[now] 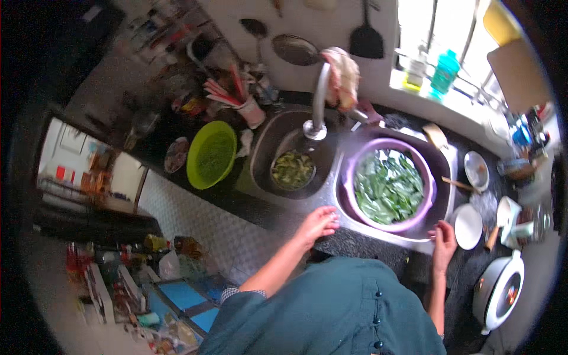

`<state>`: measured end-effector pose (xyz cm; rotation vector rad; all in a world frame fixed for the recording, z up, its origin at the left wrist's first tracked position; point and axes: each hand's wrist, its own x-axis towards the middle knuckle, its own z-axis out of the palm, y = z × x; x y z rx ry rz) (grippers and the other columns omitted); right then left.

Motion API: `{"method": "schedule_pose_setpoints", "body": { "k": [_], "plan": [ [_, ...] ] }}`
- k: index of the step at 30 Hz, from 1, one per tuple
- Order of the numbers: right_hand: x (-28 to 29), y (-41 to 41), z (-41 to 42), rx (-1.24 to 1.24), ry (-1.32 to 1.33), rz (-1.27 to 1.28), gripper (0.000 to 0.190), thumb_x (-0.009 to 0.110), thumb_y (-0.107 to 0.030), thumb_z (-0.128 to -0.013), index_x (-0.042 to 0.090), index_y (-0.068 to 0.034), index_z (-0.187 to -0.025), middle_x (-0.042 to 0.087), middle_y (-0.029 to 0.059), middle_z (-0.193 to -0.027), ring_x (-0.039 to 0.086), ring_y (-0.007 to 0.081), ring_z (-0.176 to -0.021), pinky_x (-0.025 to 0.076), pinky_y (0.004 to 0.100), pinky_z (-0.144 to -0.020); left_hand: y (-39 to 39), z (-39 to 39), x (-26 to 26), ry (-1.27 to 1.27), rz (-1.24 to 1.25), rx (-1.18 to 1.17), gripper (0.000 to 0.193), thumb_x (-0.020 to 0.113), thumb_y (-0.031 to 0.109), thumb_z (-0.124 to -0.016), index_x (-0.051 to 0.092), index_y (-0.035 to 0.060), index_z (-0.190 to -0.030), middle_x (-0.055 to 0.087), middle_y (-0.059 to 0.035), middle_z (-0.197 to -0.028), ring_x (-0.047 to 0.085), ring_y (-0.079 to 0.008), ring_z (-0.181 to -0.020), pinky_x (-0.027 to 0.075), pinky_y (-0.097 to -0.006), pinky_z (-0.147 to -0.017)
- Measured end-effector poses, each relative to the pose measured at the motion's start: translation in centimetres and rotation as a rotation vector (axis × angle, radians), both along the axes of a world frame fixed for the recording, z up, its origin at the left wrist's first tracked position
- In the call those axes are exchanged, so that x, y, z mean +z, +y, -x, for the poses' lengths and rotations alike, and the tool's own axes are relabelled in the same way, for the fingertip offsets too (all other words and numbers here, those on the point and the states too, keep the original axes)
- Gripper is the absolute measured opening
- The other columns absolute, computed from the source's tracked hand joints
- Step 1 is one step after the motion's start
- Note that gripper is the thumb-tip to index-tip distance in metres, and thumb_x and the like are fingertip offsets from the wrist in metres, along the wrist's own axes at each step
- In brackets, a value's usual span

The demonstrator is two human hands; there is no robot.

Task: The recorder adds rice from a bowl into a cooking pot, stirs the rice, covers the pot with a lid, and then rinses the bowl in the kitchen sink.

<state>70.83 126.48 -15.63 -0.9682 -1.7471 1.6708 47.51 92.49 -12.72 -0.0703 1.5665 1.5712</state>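
Observation:
A purple plastic basin (432, 188) sits in the right bowl of a steel double sink (306, 208), with cut green leaves (390, 195) in it. My left hand (320, 224) is held over the sink's front edge, left of the basin, its fingers apart and nothing in them. Near the sink's front right corner is my right hand (443, 239), fingers curled loosely and empty, beside a white bowl (468, 226). In the left sink bowl, a round vessel holds yellow-green vegetable pieces (293, 170). A curved faucet (317, 102) stands between the bowls, a cloth (346, 80) hung on it.
Left of the sink, a lime green basin (211, 155) stands tilted on the dark counter, near a cup of red-handled utensils (253, 113). To the right are a smaller bowl (477, 171), a wooden-handled utensil (491, 237) and a white lidded cooker (499, 293). Bottles (445, 73) line the windowsill.

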Motion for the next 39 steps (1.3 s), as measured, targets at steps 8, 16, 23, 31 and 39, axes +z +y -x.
{"method": "schedule_pose_setpoints", "body": {
  "k": [8,16,23,31,39],
  "plan": [
    [2.1,21.7,3.7,0.077,-0.947,-1.208,0.047,0.071,-0.011,-0.078,0.055,-0.002,-0.121,0.056,0.0214,-0.126,0.053,0.0381,-0.119,0.046,0.0442,-0.096,-3.2,-1.3,-0.4,-0.006,-0.074,0.137,0.040,0.056,0.022,-0.097,0.046,0.0068,-0.133,0.060,-0.0079,-0.117,0.063,-0.0151,-0.097,0.054,-0.0288,-0.082],
    [-0.3,27.7,4.3,0.159,-1.105,-1.009,0.028,0.042,-0.018,-0.089,0.062,0.000,-0.096,0.064,0.0279,-0.102,0.060,0.0468,-0.098,0.046,0.0534,-0.082,-5.8,-1.1,-0.6,-0.007,-0.084,0.299,0.039,0.058,0.021,-0.096,0.048,0.0075,-0.131,0.061,-0.0094,-0.117,0.064,-0.0186,-0.097,0.054,-0.0331,-0.085],
    [1.0,27.6,4.5,0.081,-0.997,-0.908,0.027,0.042,-0.013,-0.090,0.063,0.000,-0.100,0.063,0.0283,-0.099,0.059,0.0455,-0.100,0.047,0.0522,-0.085,-5.4,-1.5,-0.1,-0.023,-0.087,0.289,0.039,0.058,0.019,-0.096,0.048,0.0068,-0.131,0.061,-0.0101,-0.116,0.064,-0.0203,-0.099,0.054,-0.0330,-0.084],
    [-1.5,35.0,-4.3,-0.090,-1.045,-1.087,0.025,0.047,-0.011,-0.088,0.069,-0.001,-0.095,0.068,0.0225,-0.093,0.066,0.0425,-0.087,0.051,0.0508,-0.077,-0.9,0.8,0.5,0.006,-0.190,0.095,0.039,0.055,0.018,-0.097,0.046,0.0042,-0.133,0.062,-0.0158,-0.116,0.065,-0.0245,-0.098,0.056,-0.0368,-0.084],
    [12.7,23.3,6.9,-0.259,-0.494,-1.307,0.014,0.053,-0.014,-0.085,0.065,-0.009,-0.091,0.064,0.0139,-0.098,0.064,0.0338,-0.084,0.052,0.0425,-0.073,-5.1,1.0,0.8,0.005,-0.130,0.283,0.039,0.054,0.015,-0.098,0.046,0.0027,-0.134,0.058,-0.0149,-0.119,0.065,-0.0245,-0.096,0.056,-0.0342,-0.081]
  ]
}}
